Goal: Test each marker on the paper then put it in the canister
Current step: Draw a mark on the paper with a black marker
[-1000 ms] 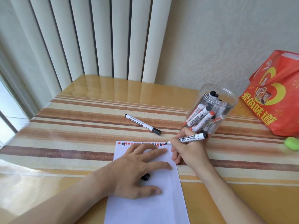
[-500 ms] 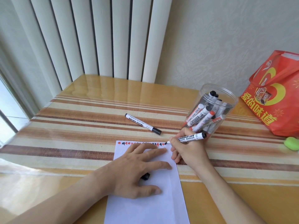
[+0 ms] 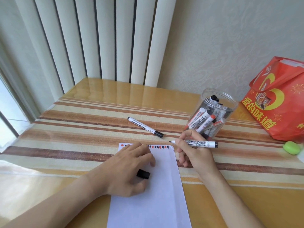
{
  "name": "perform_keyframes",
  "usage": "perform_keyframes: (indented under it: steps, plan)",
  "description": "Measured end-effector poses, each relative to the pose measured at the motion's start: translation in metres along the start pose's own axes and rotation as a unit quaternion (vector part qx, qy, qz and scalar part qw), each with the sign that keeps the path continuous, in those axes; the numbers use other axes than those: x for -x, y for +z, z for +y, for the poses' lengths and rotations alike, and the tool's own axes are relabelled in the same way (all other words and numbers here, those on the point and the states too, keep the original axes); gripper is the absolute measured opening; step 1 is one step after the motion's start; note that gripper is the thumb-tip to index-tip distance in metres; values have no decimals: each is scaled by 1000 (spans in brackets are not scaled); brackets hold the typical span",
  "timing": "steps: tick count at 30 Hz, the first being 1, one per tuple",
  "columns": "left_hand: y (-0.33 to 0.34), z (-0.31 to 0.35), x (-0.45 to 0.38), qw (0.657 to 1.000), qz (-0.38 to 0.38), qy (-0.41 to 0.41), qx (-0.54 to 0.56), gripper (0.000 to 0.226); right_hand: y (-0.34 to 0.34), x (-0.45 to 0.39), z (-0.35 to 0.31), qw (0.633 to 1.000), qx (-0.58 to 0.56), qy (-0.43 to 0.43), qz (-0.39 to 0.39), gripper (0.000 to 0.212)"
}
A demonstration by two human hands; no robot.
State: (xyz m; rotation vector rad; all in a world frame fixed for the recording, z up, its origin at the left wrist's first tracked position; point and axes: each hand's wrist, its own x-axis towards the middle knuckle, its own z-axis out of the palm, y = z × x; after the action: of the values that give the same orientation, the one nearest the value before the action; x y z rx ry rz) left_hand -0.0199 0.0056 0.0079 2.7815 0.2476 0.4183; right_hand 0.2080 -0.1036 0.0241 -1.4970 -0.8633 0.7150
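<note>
1. My right hand [image 3: 195, 152] pinches an uncapped marker [image 3: 197, 143] between thumb and fingers, just off the top right corner of the paper [image 3: 164, 186]. Its tip is clear of the sheet.
2. That marker lies nearly level. Its long axis runs left to right, tip toward the paper and butt end toward the side of the bench [image 3: 82, 129] away from it.
3. My left hand [image 3: 131, 168] rests on the paper with its fingers curled over a black cap [image 3: 143, 174]; whether I truly grip the cap, I cannot tell.
4. A row of red and black test marks [image 3: 159, 146] runs along the paper's top edge, so I judge many markers already tested.
5. The clear canister [image 3: 213, 112], beyond the paper's right corner, holds several markers.
6. One capped marker [image 3: 145, 127] lies on the bench beyond the paper, its black cap nearer the canister; I judge it untested.
7. Left to do: cap this marker, drop it in, then test the last one.
</note>
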Motion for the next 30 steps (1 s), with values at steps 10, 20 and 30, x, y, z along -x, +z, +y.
perform_keyframes:
  steps: [10, 20, 30]
  plan:
    - [-1, -8, -1, 969, 153, -117, 157, 29, 25, 15, -5, 986, -124, 21, -112, 25]
    - [6, -5, -6, 953, 226, -134, 149, 24, 32, 19, -6, 992, -98, -24, -75, 17]
    - [6, -6, -6, 958, 229, -111, 129, 22, 24, 16, -7, 985, -61, 5, -161, 18]
